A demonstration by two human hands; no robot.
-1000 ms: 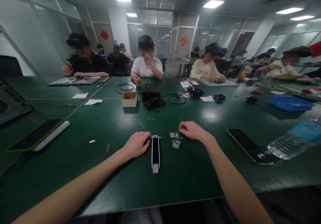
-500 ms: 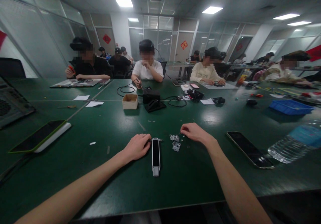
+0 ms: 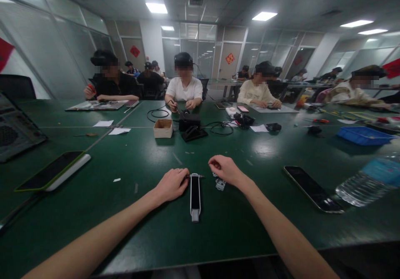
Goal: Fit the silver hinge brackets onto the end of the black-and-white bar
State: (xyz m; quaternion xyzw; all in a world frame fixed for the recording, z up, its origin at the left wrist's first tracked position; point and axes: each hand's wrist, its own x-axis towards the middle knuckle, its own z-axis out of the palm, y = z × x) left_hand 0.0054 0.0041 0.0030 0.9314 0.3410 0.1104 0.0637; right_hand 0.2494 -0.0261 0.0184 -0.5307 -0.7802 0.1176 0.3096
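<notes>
A long narrow piece with a white frame and black middle (image 3: 195, 195) lies on the green table, its grey block end towards me. A thin metal rod (image 3: 201, 176) crosses its far end. My left hand (image 3: 171, 184) rests on the table just left of it, fingers closed round the rod's left end. To the right, my right hand (image 3: 225, 169) hovers low with thumb and fingertips pinched together; anything between them is too small to make out. Below that hand lies a small metal bracket (image 3: 220, 184); another is mostly hidden under the fingers.
At right lie a dark phone (image 3: 312, 189) and a water bottle (image 3: 367, 181). Another phone (image 3: 51, 170) lies left. Farther off stand a small box (image 3: 163, 129), a black device (image 3: 189, 122) and a blue tray (image 3: 364, 136). Several people sit across the table.
My right hand has moved left, from beside the small rings to over the metal brackets, covering part of them. My left hand has stayed at the rod.
</notes>
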